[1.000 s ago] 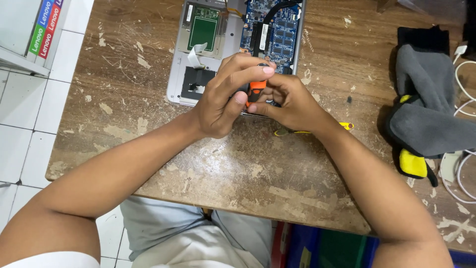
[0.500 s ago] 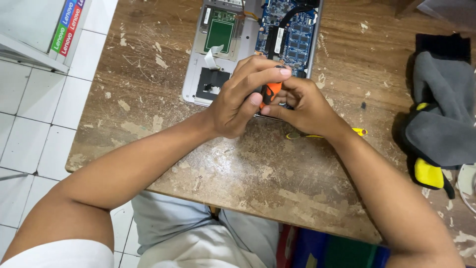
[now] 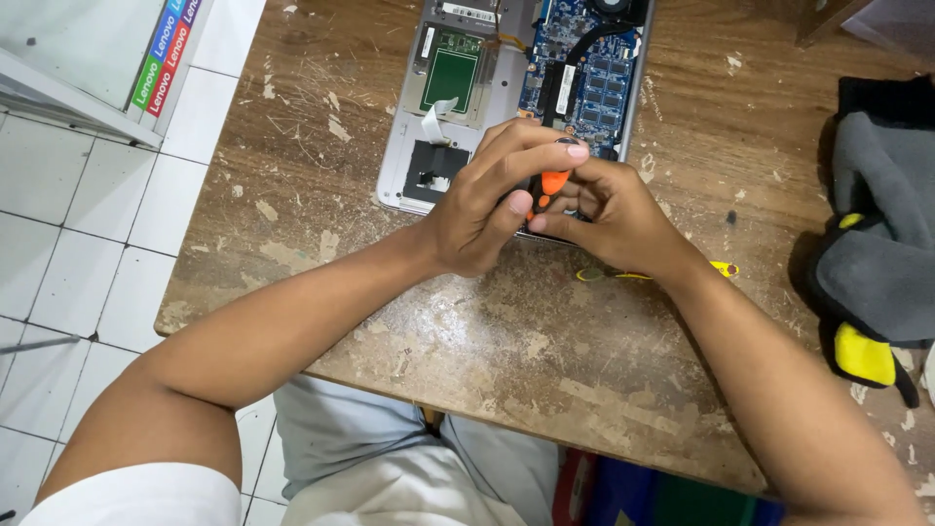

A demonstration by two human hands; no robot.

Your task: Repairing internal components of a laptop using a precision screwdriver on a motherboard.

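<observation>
An opened silver laptop [image 3: 409, 170] lies on the worn wooden table [image 3: 506, 331], its blue circuit board [image 3: 594, 68] and green panel [image 3: 450, 78] exposed. My left hand [image 3: 487, 200] and my right hand [image 3: 609, 209] meet over the laptop's near edge. Both grip an orange-handled screwdriver [image 3: 550, 185] that stands upright between them, with my left fingertips on its top. The tip of the tool is hidden by my fingers.
A yellow tool [image 3: 721, 269] lies on the table under my right wrist. A grey, black and yellow cloth bundle [image 3: 877, 253] sits at the right edge. White floor tiles [image 3: 78, 244] and a white cabinet [image 3: 88, 49] are on the left.
The view has shifted, so the table and laptop sit further right and lower in frame. My hands stay clasped on the screwdriver at the same spot on the laptop.
</observation>
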